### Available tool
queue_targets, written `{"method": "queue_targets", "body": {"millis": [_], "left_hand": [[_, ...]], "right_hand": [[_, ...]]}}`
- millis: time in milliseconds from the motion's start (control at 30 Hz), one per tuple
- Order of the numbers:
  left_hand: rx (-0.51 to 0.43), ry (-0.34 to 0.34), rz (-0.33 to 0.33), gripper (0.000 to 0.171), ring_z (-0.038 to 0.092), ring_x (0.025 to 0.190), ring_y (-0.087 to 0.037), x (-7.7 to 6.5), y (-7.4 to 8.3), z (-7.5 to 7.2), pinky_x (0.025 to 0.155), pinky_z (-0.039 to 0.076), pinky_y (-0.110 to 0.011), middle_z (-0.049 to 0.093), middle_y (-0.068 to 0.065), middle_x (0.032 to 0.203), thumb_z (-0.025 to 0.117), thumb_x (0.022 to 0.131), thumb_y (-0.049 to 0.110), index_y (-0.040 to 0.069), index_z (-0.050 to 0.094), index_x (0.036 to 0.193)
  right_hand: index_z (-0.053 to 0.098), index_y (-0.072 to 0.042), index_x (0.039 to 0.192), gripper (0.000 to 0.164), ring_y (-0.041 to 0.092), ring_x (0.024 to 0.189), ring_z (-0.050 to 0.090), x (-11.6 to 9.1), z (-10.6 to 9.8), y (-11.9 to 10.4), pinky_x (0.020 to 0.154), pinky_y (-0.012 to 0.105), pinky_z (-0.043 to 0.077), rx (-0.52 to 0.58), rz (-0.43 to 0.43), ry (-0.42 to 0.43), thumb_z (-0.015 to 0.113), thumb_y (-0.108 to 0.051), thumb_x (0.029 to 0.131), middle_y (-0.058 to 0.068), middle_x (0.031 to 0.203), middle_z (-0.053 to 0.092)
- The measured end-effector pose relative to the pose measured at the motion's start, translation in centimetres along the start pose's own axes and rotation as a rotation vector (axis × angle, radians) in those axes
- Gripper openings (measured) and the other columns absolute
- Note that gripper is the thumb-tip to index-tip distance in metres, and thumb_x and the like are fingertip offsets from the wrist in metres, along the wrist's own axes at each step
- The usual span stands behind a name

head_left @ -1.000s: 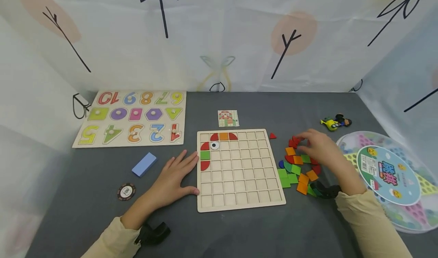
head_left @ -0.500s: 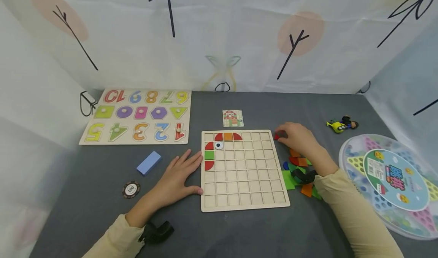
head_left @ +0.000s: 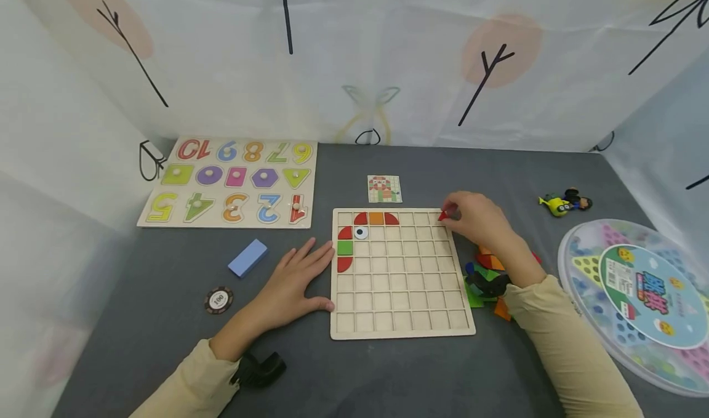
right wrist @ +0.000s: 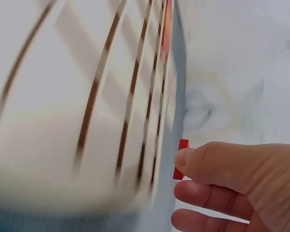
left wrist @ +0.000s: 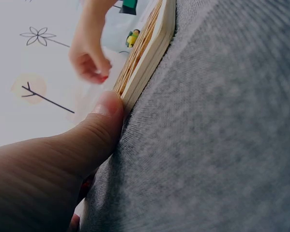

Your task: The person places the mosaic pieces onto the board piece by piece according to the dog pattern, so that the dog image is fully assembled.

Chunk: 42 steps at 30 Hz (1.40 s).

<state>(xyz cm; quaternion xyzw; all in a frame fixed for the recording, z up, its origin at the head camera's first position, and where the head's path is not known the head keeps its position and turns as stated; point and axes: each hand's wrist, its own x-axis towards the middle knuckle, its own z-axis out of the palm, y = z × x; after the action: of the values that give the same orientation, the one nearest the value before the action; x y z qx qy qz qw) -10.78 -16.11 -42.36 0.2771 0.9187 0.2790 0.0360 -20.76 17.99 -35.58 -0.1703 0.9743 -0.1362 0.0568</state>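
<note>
A wooden grid board (head_left: 404, 301) lies on the grey table, its upper left cells holding red quarter-round pieces, an orange square, a green square and an eye piece (head_left: 360, 233). At its left edge rests my left hand (head_left: 290, 282), fingers spread, with the thumb (left wrist: 103, 118) touching the rim in the left wrist view. Above the board's top right corner, my right hand (head_left: 479, 218) pinches a small red triangle piece (right wrist: 181, 159) between thumb and finger. Under the right wrist, a pile of green, orange, red and blue pieces (head_left: 487, 261) is partly hidden.
Beyond the board lies a small pattern card (head_left: 384, 189). At the left are a number puzzle board (head_left: 227, 184), a blue block (head_left: 247, 258) and a poker chip (head_left: 218, 300). A round clear case (head_left: 576, 245) and a small toy figure (head_left: 565, 202) lie right.
My right hand has left the pile, picked up the red triangle piece beside the board and carried it left to the board's top right corner. My left hand stays at the board's edge.
</note>
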Motion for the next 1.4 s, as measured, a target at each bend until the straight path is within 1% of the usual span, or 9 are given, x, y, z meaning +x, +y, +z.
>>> {"method": "queue_targets", "body": {"millis": [200,367,567,733,900,1033,1133,1267,1400], "left_hand": [[-0.012,0.006,0.002,0.093,0.009,0.136,-0.026,0.1,0.0,0.0,0.104,0.007,-0.052,0.021,0.001,0.147,0.066,0.067,0.054,0.014,0.025,0.141],[-0.006,0.015,0.01,0.093,0.01,0.136,-0.027,0.1,0.1,0.1,0.104,0.008,-0.053,0.022,0.0,0.147,0.067,0.067,0.053,0.013,0.027,0.141],[-0.002,-0.012,-0.004,0.093,0.007,0.137,-0.024,0.3,0.1,0.1,0.105,0.007,-0.051,0.019,0.003,0.147,0.066,0.068,0.054,0.016,0.024,0.142],[0.004,-0.017,-0.01,0.094,0.007,0.137,-0.025,0.2,0.1,-0.1,0.105,0.007,-0.051,0.02,0.002,0.147,0.066,0.067,0.055,0.015,0.025,0.142],[0.002,-0.022,-0.019,0.094,0.007,0.137,-0.025,0.1,0.2,-0.2,0.105,0.006,-0.051,0.02,0.002,0.147,0.066,0.067,0.054,0.015,0.024,0.142],[-0.01,-0.022,-0.015,0.093,0.007,0.137,-0.024,0.1,0.2,-0.3,0.105,0.005,-0.05,0.019,0.002,0.147,0.067,0.068,0.052,0.015,0.024,0.142],[-0.018,-0.02,-0.007,0.093,0.007,0.137,-0.024,0.1,0.2,-0.3,0.105,0.005,-0.05,0.019,0.002,0.147,0.066,0.068,0.053,0.015,0.023,0.142],[-0.018,-0.011,-0.003,0.093,0.007,0.137,-0.025,0.1,0.0,-0.1,0.105,0.005,-0.05,0.02,0.002,0.147,0.066,0.068,0.054,0.015,0.024,0.142],[-0.003,-0.02,-0.01,0.093,0.006,0.137,-0.024,0.2,-0.2,0.0,0.106,0.005,-0.05,0.019,0.003,0.148,0.065,0.069,0.055,0.015,0.023,0.142]], "right_hand": [[0.066,-0.015,0.092,0.016,0.013,0.07,0.053,1.5,1.2,-5.6,0.055,0.028,0.043,0.008,-0.125,-0.035,0.067,-0.021,0.078,-0.001,0.086,0.06],[0.065,-0.016,0.089,0.013,0.012,0.071,0.053,2.7,2.8,-8.4,0.059,0.028,0.044,-0.035,-0.179,-0.069,0.067,-0.019,0.077,-0.004,0.082,0.061],[0.064,-0.016,0.088,0.011,0.013,0.066,0.052,3.2,3.9,-9.1,0.054,0.028,0.042,-0.075,-0.143,-0.076,0.067,-0.018,0.077,-0.004,0.08,0.061],[0.066,-0.017,0.088,0.012,0.012,0.068,0.052,3.2,4.0,-9.1,0.058,0.028,0.043,-0.041,-0.131,-0.079,0.069,-0.019,0.077,-0.004,0.08,0.061],[0.067,-0.018,0.089,0.011,0.011,0.066,0.05,3.0,4.2,-9.1,0.056,0.026,0.04,-0.025,-0.144,-0.089,0.068,-0.019,0.078,-0.005,0.076,0.058],[0.067,-0.017,0.095,0.018,0.012,0.067,0.049,2.2,3.5,-8.5,0.055,0.025,0.04,-0.013,-0.141,-0.063,0.067,-0.018,0.078,-0.005,0.077,0.058],[0.065,-0.016,0.102,0.023,0.013,0.065,0.049,0.8,2.1,-7.0,0.052,0.026,0.039,0.006,-0.098,-0.031,0.067,-0.018,0.078,-0.002,0.082,0.059],[0.063,-0.013,0.106,0.028,0.015,0.064,0.051,-1.6,0.0,-3.1,0.05,0.028,0.04,-0.029,-0.005,-0.001,0.067,-0.019,0.079,0.003,0.088,0.059],[0.061,-0.008,0.108,0.033,0.021,0.071,0.056,-4.0,-1.4,1.6,0.055,0.036,0.045,-0.11,0.118,-0.024,0.067,-0.022,0.079,0.01,0.093,0.06]]}}
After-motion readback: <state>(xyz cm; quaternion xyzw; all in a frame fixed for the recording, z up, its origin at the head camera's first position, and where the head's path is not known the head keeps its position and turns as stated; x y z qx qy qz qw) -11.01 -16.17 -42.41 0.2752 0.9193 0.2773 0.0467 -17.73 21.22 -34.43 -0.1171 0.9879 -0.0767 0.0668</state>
